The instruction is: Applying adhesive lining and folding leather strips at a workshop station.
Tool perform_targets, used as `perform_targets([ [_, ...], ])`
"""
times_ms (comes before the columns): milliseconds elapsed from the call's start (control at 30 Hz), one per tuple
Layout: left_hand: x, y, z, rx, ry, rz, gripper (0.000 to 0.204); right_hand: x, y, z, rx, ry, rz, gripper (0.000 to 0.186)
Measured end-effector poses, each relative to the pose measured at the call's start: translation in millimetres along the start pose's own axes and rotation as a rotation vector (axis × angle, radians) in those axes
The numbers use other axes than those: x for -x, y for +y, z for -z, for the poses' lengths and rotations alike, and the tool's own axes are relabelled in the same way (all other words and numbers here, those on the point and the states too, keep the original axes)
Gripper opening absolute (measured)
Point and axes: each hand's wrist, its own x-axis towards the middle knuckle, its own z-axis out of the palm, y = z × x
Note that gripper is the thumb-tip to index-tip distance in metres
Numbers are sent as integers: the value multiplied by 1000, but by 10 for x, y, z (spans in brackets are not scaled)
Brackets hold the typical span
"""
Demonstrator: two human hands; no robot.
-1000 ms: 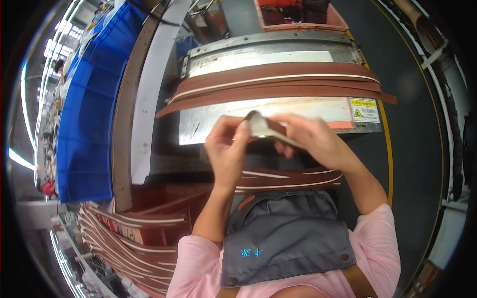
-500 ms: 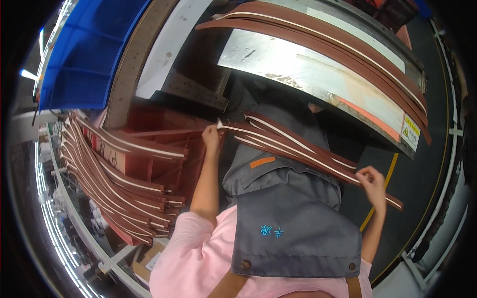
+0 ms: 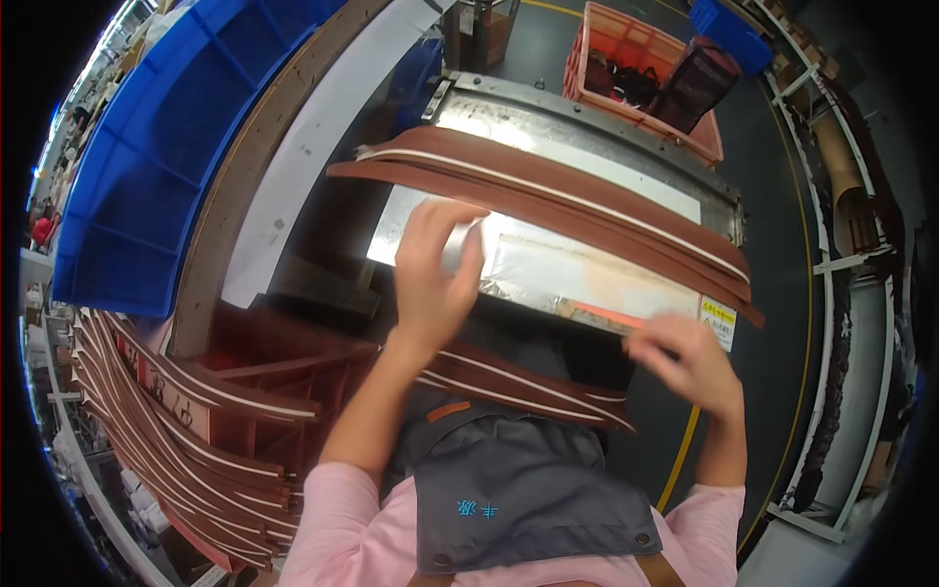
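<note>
My left hand, somewhat blurred, is raised over the shiny metal plate, just below a stack of brown strips with white lines lying across it. Its thumb and fingers are bent toward each other around something pale that I cannot make out. My right hand is at the plate's front edge, its loosely curved fingers apart with nothing visible in them. More brown and white strips lie across the dark grey apron below both hands.
A blue plastic tray stands at left beside a white board. Many strips drape over a red crate at lower left. A pink crate of dark items is behind the plate; shelving runs along the right.
Half a second ago both hands held a strip low across the apron. Both have since risen toward the plate, the left higher, and the right has released the strip. The view has shifted.
</note>
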Motion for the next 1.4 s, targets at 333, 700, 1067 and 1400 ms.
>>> perform_targets([
  [333, -255, -191, -396, -380, -468, -53, 38, -928, 103, -101, 428, 209, -68, 35],
  [700, -864, -249, -206, -652, -748, -512, 27, -870, 69, 58, 128, 222, -14, 20],
  [1067, -1979, 388, -203, -666, 288, -752, 33, 645, -949, 207, 81, 338, 188, 16],
  [1400, -897, -11, -1786, -100, -746, -472, 59, -738, 741, 602, -95, 563, 3, 11],
])
